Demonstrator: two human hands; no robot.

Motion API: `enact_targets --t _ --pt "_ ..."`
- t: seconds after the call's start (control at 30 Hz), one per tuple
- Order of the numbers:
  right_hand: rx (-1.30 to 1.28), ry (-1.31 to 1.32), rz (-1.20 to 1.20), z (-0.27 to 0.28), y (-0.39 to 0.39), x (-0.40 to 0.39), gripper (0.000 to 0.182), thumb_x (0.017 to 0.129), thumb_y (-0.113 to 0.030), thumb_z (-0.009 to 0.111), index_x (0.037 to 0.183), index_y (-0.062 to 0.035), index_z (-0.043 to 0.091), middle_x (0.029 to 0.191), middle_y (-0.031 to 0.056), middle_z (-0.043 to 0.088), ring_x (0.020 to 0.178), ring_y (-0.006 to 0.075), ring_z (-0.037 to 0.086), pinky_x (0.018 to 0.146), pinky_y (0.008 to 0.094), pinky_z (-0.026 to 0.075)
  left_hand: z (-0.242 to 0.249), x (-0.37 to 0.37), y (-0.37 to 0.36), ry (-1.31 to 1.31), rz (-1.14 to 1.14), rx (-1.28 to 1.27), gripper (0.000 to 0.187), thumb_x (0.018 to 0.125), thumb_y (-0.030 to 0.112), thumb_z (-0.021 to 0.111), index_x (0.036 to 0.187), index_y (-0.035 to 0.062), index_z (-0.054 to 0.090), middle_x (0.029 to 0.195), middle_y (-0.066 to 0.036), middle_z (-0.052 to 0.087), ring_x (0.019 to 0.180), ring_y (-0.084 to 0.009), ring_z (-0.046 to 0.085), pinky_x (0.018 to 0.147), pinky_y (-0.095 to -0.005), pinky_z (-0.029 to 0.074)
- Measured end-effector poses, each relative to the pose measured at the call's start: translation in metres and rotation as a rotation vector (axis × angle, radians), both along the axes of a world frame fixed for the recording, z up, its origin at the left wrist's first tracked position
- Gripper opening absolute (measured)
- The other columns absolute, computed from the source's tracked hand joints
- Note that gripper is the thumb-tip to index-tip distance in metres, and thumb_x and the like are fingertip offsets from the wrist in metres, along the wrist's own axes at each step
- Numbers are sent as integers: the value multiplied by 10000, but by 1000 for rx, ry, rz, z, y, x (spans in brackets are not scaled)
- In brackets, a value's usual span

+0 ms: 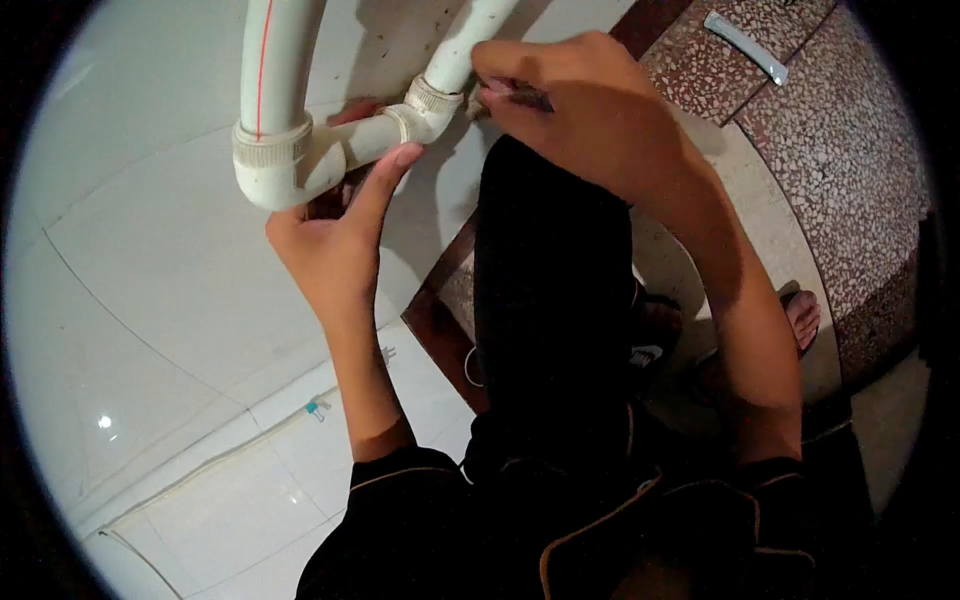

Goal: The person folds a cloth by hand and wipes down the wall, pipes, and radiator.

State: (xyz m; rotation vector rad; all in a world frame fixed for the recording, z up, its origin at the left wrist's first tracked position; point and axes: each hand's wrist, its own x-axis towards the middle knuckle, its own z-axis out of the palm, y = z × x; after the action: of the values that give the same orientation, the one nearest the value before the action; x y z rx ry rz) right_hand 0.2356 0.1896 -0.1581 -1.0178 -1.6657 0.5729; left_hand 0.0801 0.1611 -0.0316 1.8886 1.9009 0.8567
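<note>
White plastic pipes run down from the top, joined by elbows with ribbed collars. My left hand [345,215] is wrapped round the short horizontal pipe [368,137], its thumb along the near side and some fingers hidden behind. To the left, a thick pipe with a red line [278,70] enters the lower elbow [275,185]. My right hand [570,105] is closed beside the slanting pipe [465,48], just right of the upper ribbed collar [435,97]; whatever its curled fingers hold, if anything, is hidden.
A pale wall [150,200] stands behind the pipes. A narrow wrapped packet [745,48] lies on the speckled floor [850,150] at upper right. My knee in black cloth [555,270] is below the hands. A small teal item [316,409] lies at lower left.
</note>
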Motion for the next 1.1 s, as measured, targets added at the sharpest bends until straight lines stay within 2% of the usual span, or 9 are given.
enact_targets --t 0.17,0.27,0.33,0.43,0.67,0.73,0.87,0.93,1.1 --pt "-130 438 172 -15 0 22 158 850 -197 677 914 -58 636 764 65 634 634 187 624 568 290 471 2 -1 0 -20 -28 -14 388 705 -12 802 1043 -96 631 994 -130 678 875 -154 641 805 -267 509" --pt "-520 1012 402 -8 -4 24 182 913 -147 616 830 7 564 712 60 599 653 104 563 573 291 458 2 0 -2 -2 2 -20 385 707 -13 800 1047 -89 635 992 -129 678 871 -148 637 804 -264 505" --pt "82 442 19 -22 0 8 188 824 -220 710 908 -64 648 765 60 641 651 188 636 556 280 471 2 1 0 33 13 -34 386 707 -13 799 1050 -85 637 990 -127 678 867 -145 635 804 -262 503" --pt "308 293 -176 -17 0 -15 192 818 -231 712 899 -68 650 790 59 659 665 170 646 551 275 483 2 3 -1 -21 16 -40 392 706 -7 803 1055 -80 639 986 -124 678 861 -141 634 799 -258 499" --pt "266 34 -108 -11 0 -8 218 814 -230 705 965 -82 649 907 61 686 711 170 669 584 288 526 0 2 -3 -12 21 -3 399 708 9 808 1054 -91 635 985 -122 677 863 -140 631 795 -257 497" --pt "488 -77 -168 -17 3 -4 205 818 -241 686 948 -84 658 871 76 691 740 184 678 599 298 537 2 1 -4 37 33 -10 399 708 10 808 1053 -91 635 989 -126 677 866 -143 632 797 -261 500" --pt "525 -70 -301 -61 21 18 171 803 -197 709 881 -56 652 750 58 660 674 129 637 570 254 496 2 5 -4 18 11 12 399 716 7 802 1066 -86 633 993 -134 676 869 -146 634 796 -263 503" --pt "-170 496 -249 -56 15 34 157 933 -144 586 855 -11 553 725 21 555 670 94 519 602 266 426 1 8 -4 34 4 20 400 720 2 797 1073 -86 631 994 -135 676 874 -146 635 796 -260 502" --pt "-189 939 -483 -60 29 28 154 963 -148 530 883 -17 520 755 -5 491 720 78 463 648 232 379 0 6 -6 43 32 10 414 729 -18 781 1100 -95 615 1010 -144 670 884 -155 642 811 -265 511"
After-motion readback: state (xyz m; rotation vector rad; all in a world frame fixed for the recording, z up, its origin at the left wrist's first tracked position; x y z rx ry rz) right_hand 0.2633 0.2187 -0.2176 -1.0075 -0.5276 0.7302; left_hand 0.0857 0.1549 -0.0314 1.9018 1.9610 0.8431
